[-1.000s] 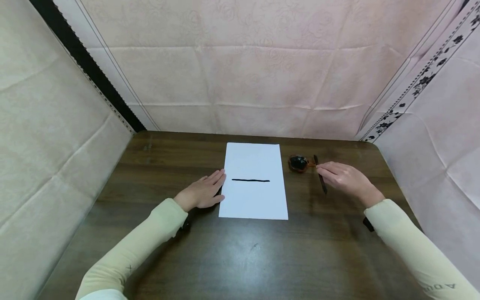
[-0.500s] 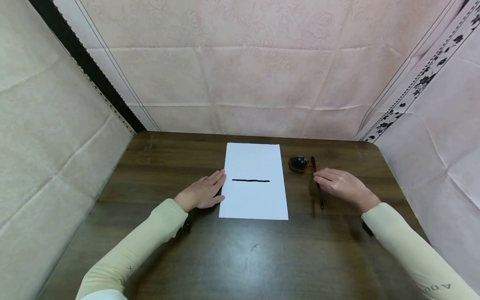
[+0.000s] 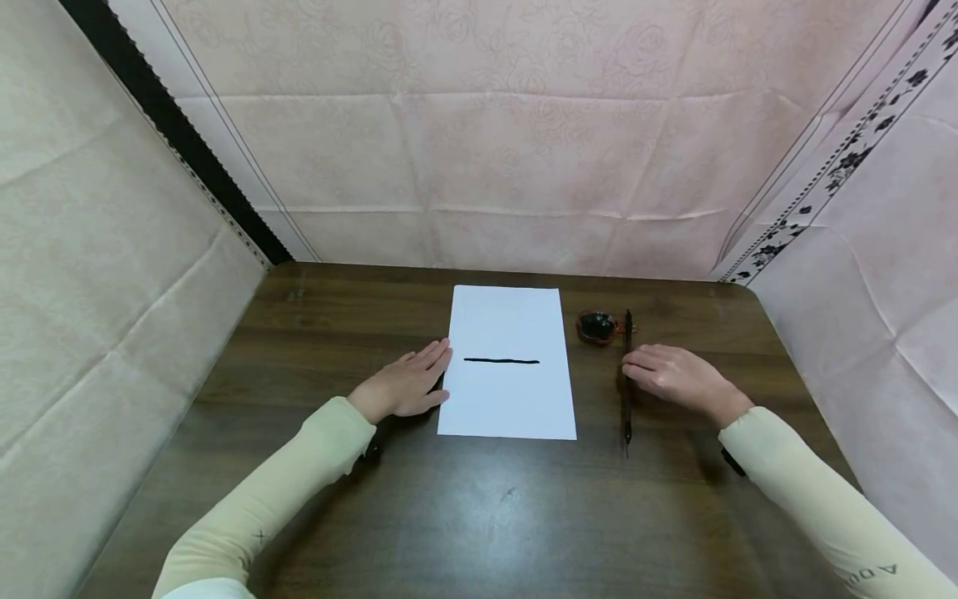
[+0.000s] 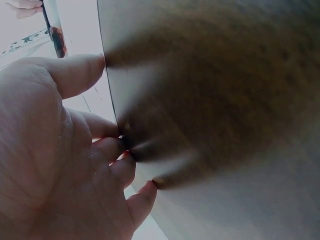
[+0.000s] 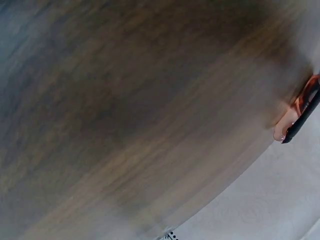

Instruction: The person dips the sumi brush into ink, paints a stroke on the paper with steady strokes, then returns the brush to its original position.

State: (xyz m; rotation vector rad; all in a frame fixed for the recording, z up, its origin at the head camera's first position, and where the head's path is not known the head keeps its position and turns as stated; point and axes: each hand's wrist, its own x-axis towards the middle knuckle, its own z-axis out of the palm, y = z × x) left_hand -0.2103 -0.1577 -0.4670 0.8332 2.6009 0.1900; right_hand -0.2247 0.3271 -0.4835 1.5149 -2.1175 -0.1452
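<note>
In the head view my left hand (image 3: 404, 383) lies flat with fingers spread, its fingertips and thumb at the left edge of a white paper sheet (image 3: 509, 399). One thick black stroke (image 3: 501, 361) crosses the sheet. My right hand (image 3: 677, 378) pinches a slender dark brush (image 3: 627, 416) around its middle; a thin thread-like end points toward me. The brush's far end overlaps the narrow handle of a small amber dish (image 3: 596, 328) with black contents. At the left wrist view's top left, the brush (image 4: 46, 15) shows beside the dish (image 4: 58, 42).
A brown wooden table (image 3: 494, 516) carries everything. Pale cloth (image 3: 479, 166) hangs behind it and at both sides, the right one with a black floral border (image 3: 846, 166).
My right hand has shifted slightly left and toward me. The brush has swung from slanted to nearly straight, its near end coming toward me. My left hand and the paper stay put.
</note>
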